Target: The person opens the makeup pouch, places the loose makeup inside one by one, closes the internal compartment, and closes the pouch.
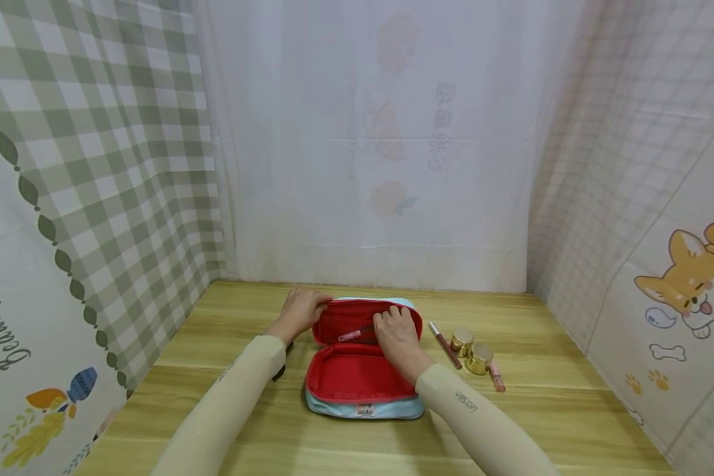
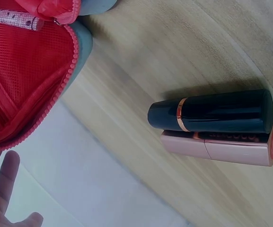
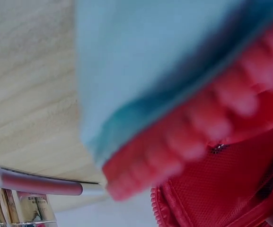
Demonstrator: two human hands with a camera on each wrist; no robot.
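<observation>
A light blue zip pouch (image 1: 363,410) lies opened on the table, its red lining showing and its lid raised at the back. At the lid's left corner my left hand (image 1: 299,311) pinches the zipped edge. My right hand (image 1: 397,337) reaches into the lid's right half, fingers bent at the red mesh pocket (image 2: 32,61). Beside those fingers a dark slim item (image 3: 268,185) shows; whether they hold it is hidden. A pink-and-white patterned tube (image 2: 19,20) rests in the lid, left of my right hand.
Right of the pouch lie a brownish-pink tube with a silvery end (image 1: 446,346), two gold-lidded jars (image 1: 479,358) and a small pink tube (image 1: 497,377). A black lipstick (image 2: 221,112) and a pink lipstick (image 2: 221,147) lie by my left forearm. Curtains (image 1: 369,198) border the table.
</observation>
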